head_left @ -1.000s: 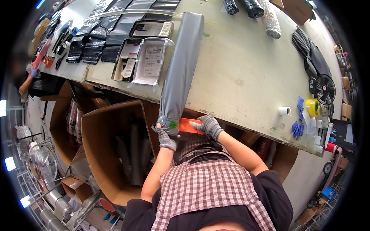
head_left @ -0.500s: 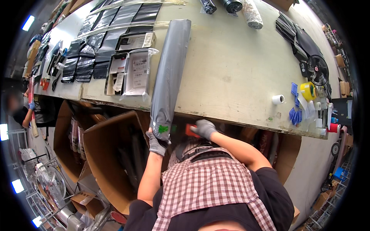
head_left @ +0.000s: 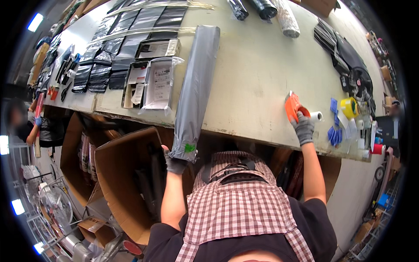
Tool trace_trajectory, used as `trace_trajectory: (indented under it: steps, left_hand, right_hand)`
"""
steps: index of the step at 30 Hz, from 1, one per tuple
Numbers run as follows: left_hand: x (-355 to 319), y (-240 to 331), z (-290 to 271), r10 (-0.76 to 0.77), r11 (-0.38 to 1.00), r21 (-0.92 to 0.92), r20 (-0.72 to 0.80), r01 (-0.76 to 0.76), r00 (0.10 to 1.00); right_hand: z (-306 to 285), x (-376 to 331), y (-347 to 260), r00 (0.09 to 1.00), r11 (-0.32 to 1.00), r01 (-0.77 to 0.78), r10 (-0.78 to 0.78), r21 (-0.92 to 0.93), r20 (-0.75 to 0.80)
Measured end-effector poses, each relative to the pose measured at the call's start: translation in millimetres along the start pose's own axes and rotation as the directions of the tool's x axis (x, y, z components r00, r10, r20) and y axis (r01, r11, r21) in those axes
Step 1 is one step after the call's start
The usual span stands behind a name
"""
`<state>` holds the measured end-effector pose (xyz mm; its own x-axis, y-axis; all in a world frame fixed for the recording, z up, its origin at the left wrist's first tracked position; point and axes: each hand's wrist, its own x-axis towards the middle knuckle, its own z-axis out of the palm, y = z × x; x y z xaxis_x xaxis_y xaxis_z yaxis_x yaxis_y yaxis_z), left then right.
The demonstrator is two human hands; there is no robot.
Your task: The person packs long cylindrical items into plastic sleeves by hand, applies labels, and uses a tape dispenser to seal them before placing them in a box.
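Observation:
A long grey plastic-wrapped roll (head_left: 197, 87) lies across the table's front edge, its near end jutting out toward me. Green tape (head_left: 189, 148) marks that end. My gloved left hand (head_left: 175, 163) cups the jutting end from underneath, with the thumb up its left side and most fingers hidden. Over the right part of the table, my gloved right hand (head_left: 304, 129) grips an orange tape dispenser (head_left: 295, 106). Just beside that hand is a small white roll (head_left: 317, 116).
Open boxes with paper labels (head_left: 158, 84) sit left of the roll, near black plastic bags (head_left: 120, 56). At right are yellow tape (head_left: 348, 106), blue pieces (head_left: 334, 136) and a black fan (head_left: 360, 81). Cardboard cartons (head_left: 117, 163) stand below the table. Another person's gloved hand (head_left: 38, 121) is far left.
My right hand has carried the orange tape dispenser from below the table edge up and right, over the tabletop. My left hand has shifted slightly beneath the roll's near end.

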<state>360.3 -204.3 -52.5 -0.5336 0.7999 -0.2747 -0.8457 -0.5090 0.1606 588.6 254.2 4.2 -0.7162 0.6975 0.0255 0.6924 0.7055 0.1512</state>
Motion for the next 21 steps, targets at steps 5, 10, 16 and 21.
trace_trajectory:
  steps: [5,10,16,21]
  left_hand:
    - [-3,-10,29,0.056,0.747,0.661,-0.166,0.069,0.985]
    - [39,-72,76,-0.286,0.772,0.547,-0.156,0.324,0.945]
    - [167,-79,98,-0.124,0.787,0.578,-0.198,0.218,0.972]
    - [145,-63,126,0.157,0.781,0.614,-0.013,-0.116,0.988]
  right_hand:
    - [9,-48,-73,0.962,0.807,0.27,-0.242,0.525,-0.124]
    - [11,-94,-175,0.753,-0.187,-0.55,-0.532,0.814,0.387]
    - [-67,-106,-159,0.665,-0.042,-0.539,-0.634,0.841,0.395]
    - [-20,-125,-169,0.674,0.021,-0.231,-0.718,0.973,0.175]
